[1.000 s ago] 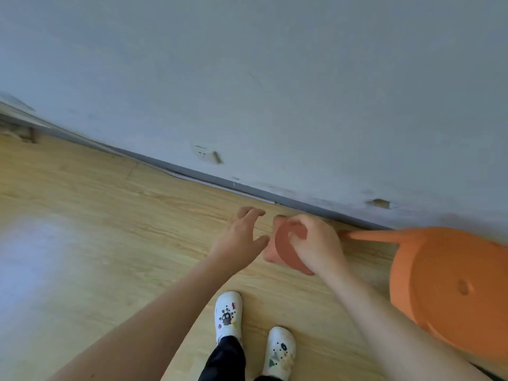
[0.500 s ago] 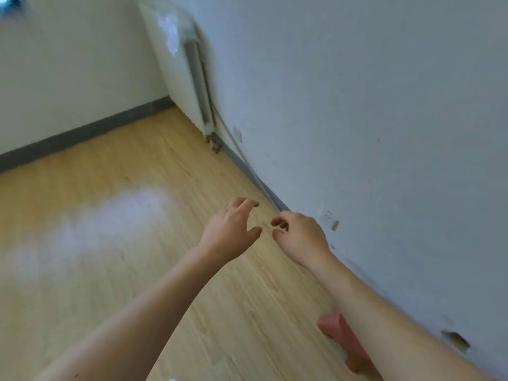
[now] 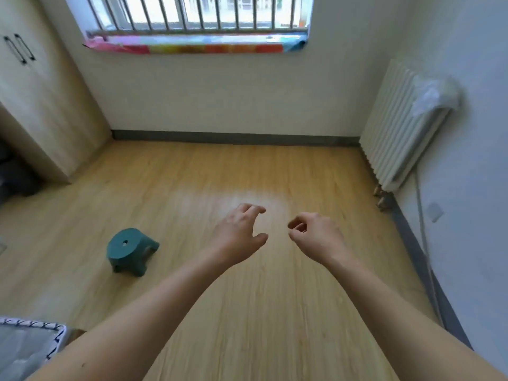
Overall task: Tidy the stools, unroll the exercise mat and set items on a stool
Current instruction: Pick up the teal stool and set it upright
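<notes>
A small teal stool [image 3: 129,250] with a round seat and a hole in its middle stands upright on the wooden floor, left of centre. My left hand [image 3: 238,235] hovers in mid air over the floor, to the right of the stool, fingers spread and empty. My right hand [image 3: 316,235] is beside it, fingers loosely curled, holding nothing. No orange stool and no exercise mat is in view.
A white radiator [image 3: 398,127] with a plastic bag on top lines the right wall. A wooden wardrobe [image 3: 41,100] stands at the left. A barred window [image 3: 198,15] is ahead. A mesh basket corner [image 3: 24,345] shows at the bottom left.
My right hand let go of the small orange stool by the wall. My view swung left, from the wall to the room, and the teal stool came into sight.
</notes>
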The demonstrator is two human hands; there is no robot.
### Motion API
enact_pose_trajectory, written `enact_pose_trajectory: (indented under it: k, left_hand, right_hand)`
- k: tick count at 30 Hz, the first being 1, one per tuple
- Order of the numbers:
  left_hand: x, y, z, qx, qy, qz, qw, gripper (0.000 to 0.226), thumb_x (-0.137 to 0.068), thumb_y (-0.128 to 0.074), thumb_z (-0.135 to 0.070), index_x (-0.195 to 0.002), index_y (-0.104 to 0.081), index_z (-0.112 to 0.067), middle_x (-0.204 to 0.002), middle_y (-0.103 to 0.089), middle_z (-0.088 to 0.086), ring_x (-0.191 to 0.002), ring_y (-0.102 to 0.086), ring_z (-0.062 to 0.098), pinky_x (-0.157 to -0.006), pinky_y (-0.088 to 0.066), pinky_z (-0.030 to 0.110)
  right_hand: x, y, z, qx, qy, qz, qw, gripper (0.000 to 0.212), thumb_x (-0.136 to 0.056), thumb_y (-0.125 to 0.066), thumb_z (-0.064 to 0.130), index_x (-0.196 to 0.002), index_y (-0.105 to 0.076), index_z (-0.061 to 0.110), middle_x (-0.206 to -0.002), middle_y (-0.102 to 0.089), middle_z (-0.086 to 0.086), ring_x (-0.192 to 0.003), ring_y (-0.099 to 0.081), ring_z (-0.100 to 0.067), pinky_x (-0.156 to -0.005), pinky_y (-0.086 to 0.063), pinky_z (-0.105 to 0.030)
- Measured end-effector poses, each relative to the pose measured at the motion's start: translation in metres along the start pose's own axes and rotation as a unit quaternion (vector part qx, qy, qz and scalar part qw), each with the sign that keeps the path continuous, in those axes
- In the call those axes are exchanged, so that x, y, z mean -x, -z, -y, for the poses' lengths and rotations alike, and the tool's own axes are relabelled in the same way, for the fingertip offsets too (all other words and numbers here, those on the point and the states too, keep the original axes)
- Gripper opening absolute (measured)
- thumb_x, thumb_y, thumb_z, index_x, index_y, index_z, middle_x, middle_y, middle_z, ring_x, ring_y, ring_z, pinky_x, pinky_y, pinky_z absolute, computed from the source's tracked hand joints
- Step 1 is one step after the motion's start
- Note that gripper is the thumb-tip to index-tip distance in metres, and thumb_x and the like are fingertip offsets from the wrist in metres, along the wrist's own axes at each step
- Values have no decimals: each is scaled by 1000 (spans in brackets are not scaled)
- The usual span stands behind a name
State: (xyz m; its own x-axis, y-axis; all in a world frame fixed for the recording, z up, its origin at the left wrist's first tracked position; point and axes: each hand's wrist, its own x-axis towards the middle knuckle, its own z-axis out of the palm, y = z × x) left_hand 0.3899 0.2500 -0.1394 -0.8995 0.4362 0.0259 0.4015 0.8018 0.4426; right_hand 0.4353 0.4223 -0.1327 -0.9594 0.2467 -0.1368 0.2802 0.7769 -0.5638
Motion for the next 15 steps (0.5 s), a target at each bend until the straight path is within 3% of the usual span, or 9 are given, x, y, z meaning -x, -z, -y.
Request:
enact_pose_trajectory:
  k: [7, 15]
  left_hand:
    - [6, 80, 158, 20, 130, -70, 989, 54, -87, -58, -38, -137, -41, -28, -142, -41, -8, -122, -46, 16, -86, -40, 27]
    - [9, 110, 281, 62, 276, -113, 952, 54, -85, -61, -37, -135, -44, -27, -139, -43, -4, -123, -44, 17, -95, -41, 32]
  right_hand:
    - [-72, -92, 158, 0, 89, 76, 993, 18, -85, -57, 26, -99, -68, 30, -86, -62, 16, -87, -60, -8, -72, -51, -27]
    - [-148, -171, 270, 33, 197, 164, 966, 16, -86, -57, 29, -98, -68, 30, -93, -67, 13, -87, -62, -10, -77, -54, -31]
